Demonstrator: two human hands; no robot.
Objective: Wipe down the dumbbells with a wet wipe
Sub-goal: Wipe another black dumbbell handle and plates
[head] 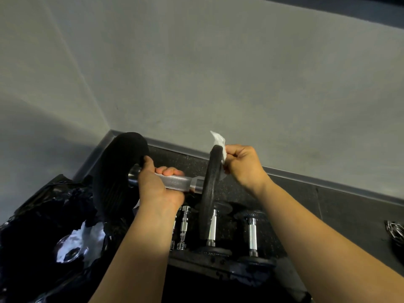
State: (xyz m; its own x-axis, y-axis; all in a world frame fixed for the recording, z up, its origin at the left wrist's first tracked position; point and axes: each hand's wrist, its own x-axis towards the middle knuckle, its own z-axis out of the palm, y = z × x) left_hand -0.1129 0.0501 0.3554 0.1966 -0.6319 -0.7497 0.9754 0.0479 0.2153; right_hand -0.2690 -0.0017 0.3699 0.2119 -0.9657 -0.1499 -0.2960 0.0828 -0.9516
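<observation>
Dumbbell is held up roughly level in front of a grey wall, above the dark floor. Left hand is wrapped round its knurled chrome handle, fingers curled over the top and thumb up against the left plate. Right hand pinches a white wipe between thumb and curled fingers and holds it over the top rim of the right plate; a corner of the wipe sticks up above the rim. Below, a second dumbbell and a third dumbbell lie side by side on the floor, with a bare chrome bar just beside them on the left. A crumpled black bag sits at the left, with white scraps showing inside it.
</observation>
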